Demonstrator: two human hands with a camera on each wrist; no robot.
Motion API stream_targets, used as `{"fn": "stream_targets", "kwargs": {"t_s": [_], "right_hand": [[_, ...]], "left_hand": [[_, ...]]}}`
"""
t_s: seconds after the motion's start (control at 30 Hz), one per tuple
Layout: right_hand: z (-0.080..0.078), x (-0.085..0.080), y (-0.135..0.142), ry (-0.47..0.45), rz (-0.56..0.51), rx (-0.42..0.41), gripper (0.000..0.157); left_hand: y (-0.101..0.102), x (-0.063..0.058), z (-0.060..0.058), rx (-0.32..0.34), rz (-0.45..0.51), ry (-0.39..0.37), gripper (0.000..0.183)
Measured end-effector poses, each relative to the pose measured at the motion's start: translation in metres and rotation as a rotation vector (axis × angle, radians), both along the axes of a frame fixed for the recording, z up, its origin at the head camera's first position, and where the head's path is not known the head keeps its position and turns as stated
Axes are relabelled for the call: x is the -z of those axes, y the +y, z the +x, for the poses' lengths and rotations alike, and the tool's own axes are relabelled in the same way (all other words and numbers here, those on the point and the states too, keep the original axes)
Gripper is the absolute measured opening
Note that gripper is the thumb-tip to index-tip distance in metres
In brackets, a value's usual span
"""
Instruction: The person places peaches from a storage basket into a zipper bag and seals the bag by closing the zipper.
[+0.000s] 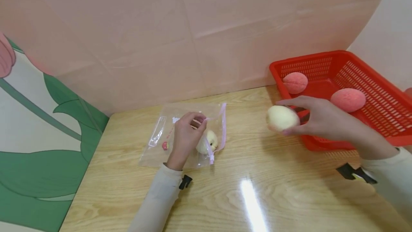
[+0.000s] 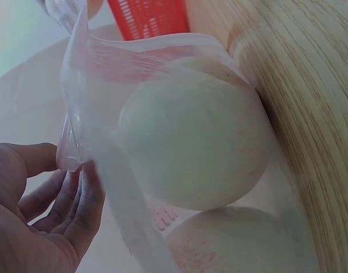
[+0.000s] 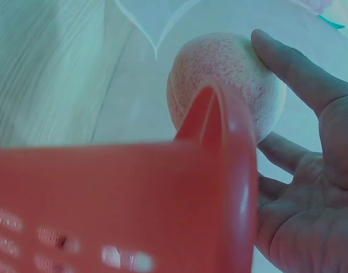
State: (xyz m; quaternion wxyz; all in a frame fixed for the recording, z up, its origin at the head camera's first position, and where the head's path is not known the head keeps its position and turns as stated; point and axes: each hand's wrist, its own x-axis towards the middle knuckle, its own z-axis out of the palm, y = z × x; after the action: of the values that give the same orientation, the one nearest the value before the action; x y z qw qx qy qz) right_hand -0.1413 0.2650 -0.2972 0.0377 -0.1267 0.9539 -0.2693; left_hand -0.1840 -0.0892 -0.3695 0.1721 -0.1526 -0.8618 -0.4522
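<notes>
Right grip (image 1: 322, 119) holds peach (image 1: 281, 118); wood-grain table (image 1: 225, 189), pink backdrop (image 1: 154, 38).

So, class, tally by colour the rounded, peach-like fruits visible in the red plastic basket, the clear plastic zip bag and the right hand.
Pink fruits: 2, in the red basket
Cream fruits: 3, one in the right hand, two in the zip bag
Total: 5, leaving out a cut-off pink shape at the head view's right edge

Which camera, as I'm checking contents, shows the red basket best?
The head view: most of the red basket shows, with pink pieces inside. The left wrist view catches just part at the top; the right wrist view, only rim and wall close up.
</notes>
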Motion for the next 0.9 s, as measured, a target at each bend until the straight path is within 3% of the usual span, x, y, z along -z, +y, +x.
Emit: {"fn": "stream_targets", "kwargs": {"t_s": [0.2,0.43,0.9], "right_hand": [[0.001,0.003,-0.007,0.032,-0.064,-0.035,0.081],[-0.001,0.002,-0.013,0.041,-0.08,-0.065,0.082],[-0.001,0.012,-0.03,-0.035,-0.118,-0.086,0.085]], "left_hand": [[0.001,0.001,0.002,-0.001,-0.002,-0.024,0.006],[0.0,0.0,0.001,-0.003,-0.005,0.004,0.007],[-0.002,0.0,0.001,0.001,-0.005,-0.002,0.007]]}}
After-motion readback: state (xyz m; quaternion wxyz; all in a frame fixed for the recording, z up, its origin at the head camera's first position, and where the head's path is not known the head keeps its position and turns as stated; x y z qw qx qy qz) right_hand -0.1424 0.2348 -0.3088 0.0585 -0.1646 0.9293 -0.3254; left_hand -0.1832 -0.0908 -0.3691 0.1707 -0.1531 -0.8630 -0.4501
